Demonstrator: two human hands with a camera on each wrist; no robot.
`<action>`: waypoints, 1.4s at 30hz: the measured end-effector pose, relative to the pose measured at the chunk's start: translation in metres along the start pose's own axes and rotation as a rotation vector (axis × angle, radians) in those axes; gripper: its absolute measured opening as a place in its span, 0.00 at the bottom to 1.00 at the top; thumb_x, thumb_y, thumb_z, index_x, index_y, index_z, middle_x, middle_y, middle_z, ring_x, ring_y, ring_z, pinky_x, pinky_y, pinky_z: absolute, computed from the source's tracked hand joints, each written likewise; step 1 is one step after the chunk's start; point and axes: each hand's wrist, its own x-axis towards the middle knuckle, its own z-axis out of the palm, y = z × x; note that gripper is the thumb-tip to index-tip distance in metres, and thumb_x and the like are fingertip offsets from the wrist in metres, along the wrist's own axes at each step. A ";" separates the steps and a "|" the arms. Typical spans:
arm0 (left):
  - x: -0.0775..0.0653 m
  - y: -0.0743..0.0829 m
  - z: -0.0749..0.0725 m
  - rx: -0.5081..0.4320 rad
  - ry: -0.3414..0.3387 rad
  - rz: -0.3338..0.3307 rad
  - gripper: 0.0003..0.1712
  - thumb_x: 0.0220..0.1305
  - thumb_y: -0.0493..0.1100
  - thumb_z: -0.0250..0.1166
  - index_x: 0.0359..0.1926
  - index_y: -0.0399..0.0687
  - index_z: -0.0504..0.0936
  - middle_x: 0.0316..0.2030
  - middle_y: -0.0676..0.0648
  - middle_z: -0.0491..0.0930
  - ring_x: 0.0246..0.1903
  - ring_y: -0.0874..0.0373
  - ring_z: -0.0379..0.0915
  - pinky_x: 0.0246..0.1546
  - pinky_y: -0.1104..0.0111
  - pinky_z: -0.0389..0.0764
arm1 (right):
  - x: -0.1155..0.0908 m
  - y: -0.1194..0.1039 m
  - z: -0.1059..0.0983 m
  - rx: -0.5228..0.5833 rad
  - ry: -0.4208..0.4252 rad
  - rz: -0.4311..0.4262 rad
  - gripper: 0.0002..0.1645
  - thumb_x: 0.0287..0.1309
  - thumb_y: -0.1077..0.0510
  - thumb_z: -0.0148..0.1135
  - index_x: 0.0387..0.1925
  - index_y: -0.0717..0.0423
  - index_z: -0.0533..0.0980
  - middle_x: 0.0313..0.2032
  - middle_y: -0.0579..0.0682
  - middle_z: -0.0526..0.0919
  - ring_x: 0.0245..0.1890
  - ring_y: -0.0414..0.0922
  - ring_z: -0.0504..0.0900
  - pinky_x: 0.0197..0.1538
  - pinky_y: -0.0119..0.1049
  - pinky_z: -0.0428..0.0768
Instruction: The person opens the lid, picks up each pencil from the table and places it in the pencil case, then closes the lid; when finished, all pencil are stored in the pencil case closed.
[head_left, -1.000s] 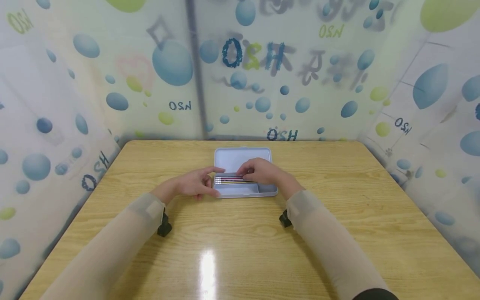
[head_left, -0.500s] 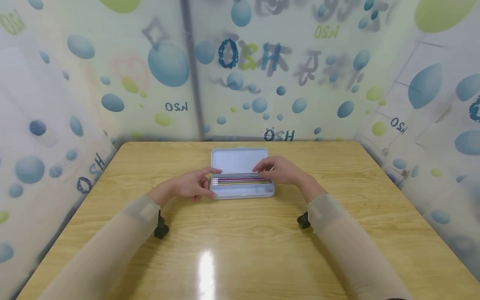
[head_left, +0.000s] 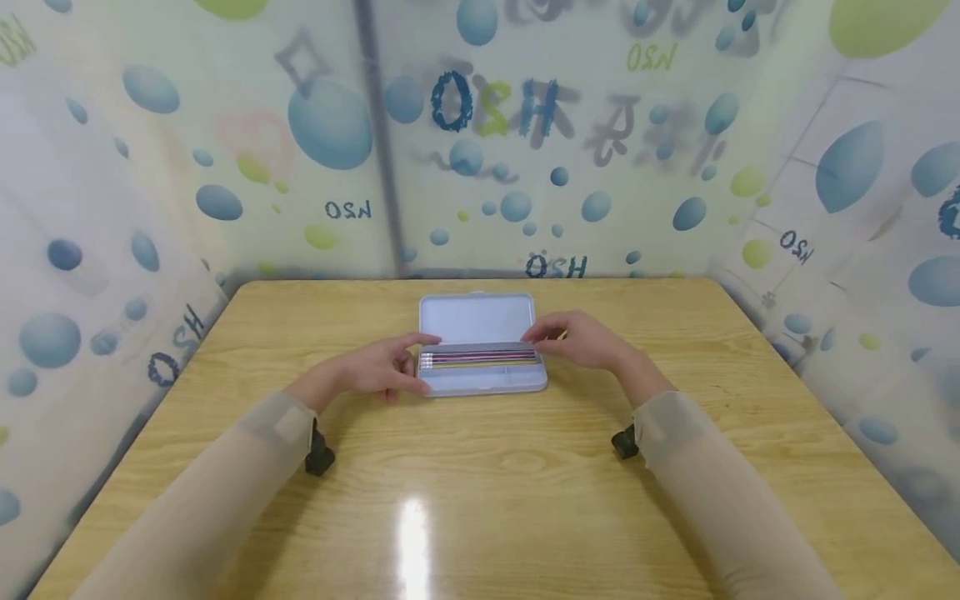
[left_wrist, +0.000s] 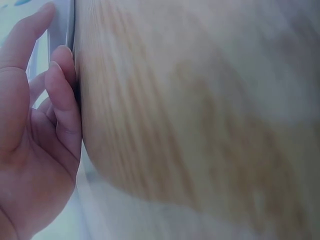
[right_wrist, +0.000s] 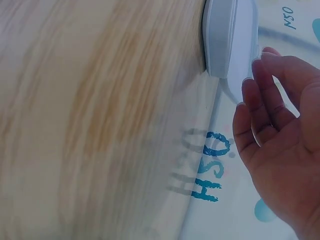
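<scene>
A pale blue pencil case (head_left: 476, 318) lies on the table with its lid tipped back. Several pencils (head_left: 480, 359) lie side by side in the rear compartment, their eraser ends to the left. My left hand (head_left: 375, 367) holds the case's left end between the thumb at the front corner and the index finger near the hinge. In the left wrist view its other fingers curl beside the case wall. At the right end of the hinge, my right hand (head_left: 585, 340) has its fingertips right at the case edge. The right wrist view shows gently bent fingers (right_wrist: 260, 102) beside the case (right_wrist: 220, 40).
The case stands near the back of a wooden table (head_left: 480, 467). Low front compartments (head_left: 468, 379) with a divider run along its near side. A patterned cloth wall (head_left: 637, 167) rises behind and on both sides.
My right hand has moved right, off the pencils to the case's right end, uncovering the pencils and the right compartment. The left hand keeps its place on the case.
</scene>
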 end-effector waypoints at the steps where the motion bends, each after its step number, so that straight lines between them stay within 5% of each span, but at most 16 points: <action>1: 0.000 0.000 -0.001 0.003 0.003 -0.001 0.54 0.71 0.49 0.78 0.88 0.56 0.56 0.35 0.45 0.79 0.23 0.55 0.75 0.27 0.65 0.82 | -0.001 0.000 -0.001 0.000 0.001 0.002 0.14 0.77 0.57 0.67 0.58 0.52 0.89 0.55 0.51 0.92 0.52 0.48 0.84 0.58 0.45 0.81; 16: -0.006 -0.006 -0.001 -0.018 0.024 0.001 0.57 0.71 0.52 0.78 0.89 0.59 0.52 0.36 0.46 0.82 0.25 0.54 0.80 0.27 0.65 0.83 | -0.007 0.012 -0.006 -0.009 0.028 0.026 0.15 0.77 0.57 0.66 0.59 0.52 0.88 0.54 0.51 0.92 0.51 0.49 0.84 0.58 0.44 0.81; 20: -0.011 -0.011 -0.005 -0.068 0.101 0.024 0.51 0.74 0.50 0.75 0.88 0.54 0.57 0.38 0.43 0.84 0.26 0.52 0.82 0.26 0.64 0.83 | -0.005 0.017 -0.007 0.004 0.056 0.050 0.16 0.77 0.56 0.66 0.61 0.54 0.87 0.53 0.51 0.92 0.52 0.49 0.84 0.60 0.45 0.80; 28: -0.008 -0.014 -0.020 -0.126 0.402 0.047 0.34 0.79 0.48 0.69 0.80 0.47 0.72 0.43 0.37 0.82 0.33 0.49 0.87 0.29 0.62 0.88 | 0.005 0.022 -0.013 0.061 0.111 0.130 0.21 0.81 0.52 0.63 0.67 0.54 0.83 0.59 0.56 0.86 0.54 0.53 0.82 0.56 0.47 0.85; 36: 0.006 -0.008 -0.023 -0.160 0.461 0.044 0.36 0.82 0.48 0.66 0.82 0.42 0.67 0.61 0.33 0.79 0.56 0.39 0.85 0.42 0.60 0.92 | 0.018 0.023 -0.013 0.131 0.162 0.150 0.28 0.81 0.52 0.63 0.76 0.52 0.75 0.68 0.59 0.81 0.60 0.57 0.83 0.60 0.52 0.87; 42: 0.020 -0.006 -0.021 -0.180 0.476 0.018 0.38 0.83 0.46 0.64 0.85 0.43 0.62 0.70 0.29 0.74 0.64 0.33 0.81 0.48 0.55 0.92 | 0.031 0.022 -0.008 0.164 0.155 0.169 0.36 0.80 0.51 0.64 0.82 0.50 0.67 0.74 0.59 0.75 0.65 0.59 0.80 0.62 0.52 0.86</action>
